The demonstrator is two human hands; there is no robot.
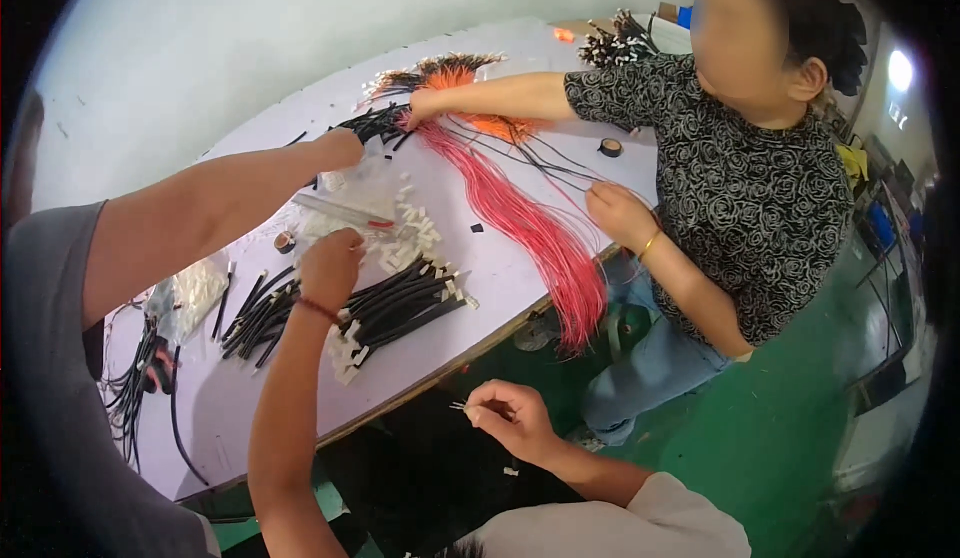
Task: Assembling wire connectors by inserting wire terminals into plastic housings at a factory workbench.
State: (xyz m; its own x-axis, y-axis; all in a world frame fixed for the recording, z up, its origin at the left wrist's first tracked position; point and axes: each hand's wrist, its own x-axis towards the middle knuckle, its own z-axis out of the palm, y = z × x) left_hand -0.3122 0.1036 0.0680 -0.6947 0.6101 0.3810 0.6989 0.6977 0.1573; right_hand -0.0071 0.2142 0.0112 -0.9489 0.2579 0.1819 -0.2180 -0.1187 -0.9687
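We find no legible text, label, brand, number or sign on anything in this view.

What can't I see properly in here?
All in the head view:
Left hand: its back hides anything in its fingers.
Right hand: the thin thing in its fingers is too small to name.
Gray sleeve: the picture's edge cuts off its owner's head.
Pink wires: a co-worker's hand hides part of their upper end.

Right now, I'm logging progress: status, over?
Left fingers by white connectors, grip unclear. Right fingers pinching thin pale pieces. Co-worker's arm stretched over table.
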